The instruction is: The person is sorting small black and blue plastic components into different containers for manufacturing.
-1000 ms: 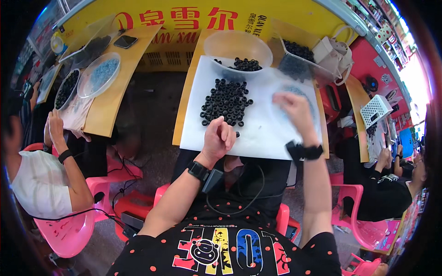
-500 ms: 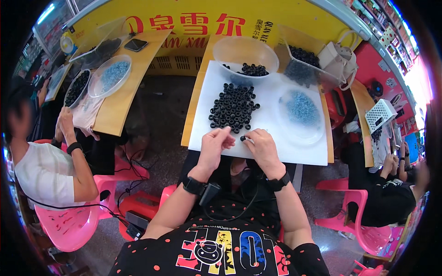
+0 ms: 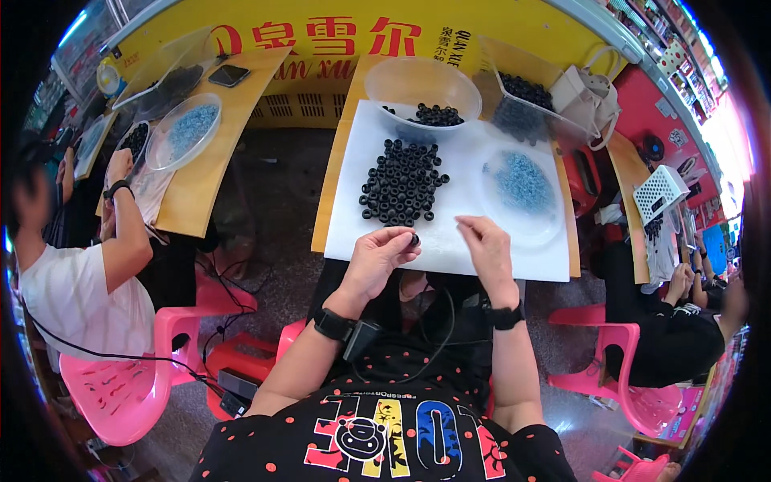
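My left hand [image 3: 377,259] pinches one small black ring-shaped piece [image 3: 414,240] between thumb and fingertips, just over the front edge of the white sheet [image 3: 458,252]. Beyond it lies a pile of similar black pieces [image 3: 400,181], each with a hole in its top. My right hand [image 3: 490,253] is raised over the sheet, apart from the left, with loosely bent fingers and nothing visible in them. Closest to it is a clear round dish [image 3: 514,233] holding a heap of small light-blue pieces [image 3: 522,183].
A clear oval tub [image 3: 377,84] with black pieces stands behind the pile. Right of it are a tilted clear bin [image 3: 522,60] of black pieces and a pale handbag [image 3: 580,104]. At the left table [image 3: 205,189] a person in white works, a phone [image 3: 229,75] lying there.
The black piece has passed from my right hand to my left fingertips. My right hand has moved right, away from the left. The person at left has leaned over the table.
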Available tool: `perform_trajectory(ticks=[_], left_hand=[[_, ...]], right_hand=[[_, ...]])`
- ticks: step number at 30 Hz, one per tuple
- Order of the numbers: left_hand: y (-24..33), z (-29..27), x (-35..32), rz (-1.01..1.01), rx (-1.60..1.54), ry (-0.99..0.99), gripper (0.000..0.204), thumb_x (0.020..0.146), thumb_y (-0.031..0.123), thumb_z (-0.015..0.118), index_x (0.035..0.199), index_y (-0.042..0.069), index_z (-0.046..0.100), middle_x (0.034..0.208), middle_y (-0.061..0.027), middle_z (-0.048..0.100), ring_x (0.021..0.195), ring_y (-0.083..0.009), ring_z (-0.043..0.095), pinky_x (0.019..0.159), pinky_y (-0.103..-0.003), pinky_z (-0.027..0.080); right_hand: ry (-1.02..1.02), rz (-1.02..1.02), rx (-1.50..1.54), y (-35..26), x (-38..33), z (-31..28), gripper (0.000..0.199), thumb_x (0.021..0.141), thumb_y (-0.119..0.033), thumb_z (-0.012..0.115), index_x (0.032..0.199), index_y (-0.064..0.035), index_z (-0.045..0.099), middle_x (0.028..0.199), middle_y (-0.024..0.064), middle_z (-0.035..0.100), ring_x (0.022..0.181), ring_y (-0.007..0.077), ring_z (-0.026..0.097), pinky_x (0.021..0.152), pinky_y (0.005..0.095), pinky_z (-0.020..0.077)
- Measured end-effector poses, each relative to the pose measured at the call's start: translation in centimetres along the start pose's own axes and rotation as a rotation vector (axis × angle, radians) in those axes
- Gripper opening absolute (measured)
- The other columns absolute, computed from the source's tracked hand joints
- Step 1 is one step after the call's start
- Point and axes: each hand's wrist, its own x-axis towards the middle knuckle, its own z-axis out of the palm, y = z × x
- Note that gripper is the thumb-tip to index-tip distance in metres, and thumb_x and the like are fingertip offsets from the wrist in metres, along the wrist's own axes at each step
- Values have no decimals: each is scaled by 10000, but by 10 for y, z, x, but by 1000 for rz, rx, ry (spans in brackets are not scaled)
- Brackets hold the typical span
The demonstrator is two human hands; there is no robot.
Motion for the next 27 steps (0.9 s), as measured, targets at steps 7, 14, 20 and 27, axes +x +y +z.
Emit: perform_trajectory(ticks=[7, 14, 20, 27], left_hand=[[2, 7, -4, -121, -196, -94, 195, 961, 27, 595, 1143, -20, 649, 1073, -150, 692, 977, -219, 694, 858, -275, 589], [2, 8, -7, -137, -258, -142, 235, 961, 12, 590, 1191, -29, 619, 1099, -146, 676, 1016, -215, 686, 875, -273, 586], [5, 12, -8, -134, -297, -153, 222, 957, 20, 602, 1175, -18, 624, 1084, -128, 679, 1009, -193, 685, 876, -267, 583], [3, 10, -6, -76, -216, -109, 199, 954, 37, 615, 1147, 0, 648, 1058, -108, 692, 976, -186, 681, 885, -285, 564]], right_hand=[[6, -136, -212, 39, 14, 9, 138, 877, -65, 672, 989, -1, 721, 921, 156, 686, 791, 271, 662, 723, 332, 514], [-205, 228, 649, -36, -2, -1, 145, 886, -33, 674, 1012, 0, 738, 906, 43, 692, 775, 66, 588, 698, 206, 464], [-148, 158, 449, -59, -12, 1, 125, 874, -31, 688, 984, 7, 735, 881, 40, 699, 744, 72, 607, 680, 219, 486], [-145, 82, 231, -66, -9, 1, 103, 856, -35, 700, 950, 4, 720, 841, 66, 710, 674, 95, 615, 641, 236, 493]])
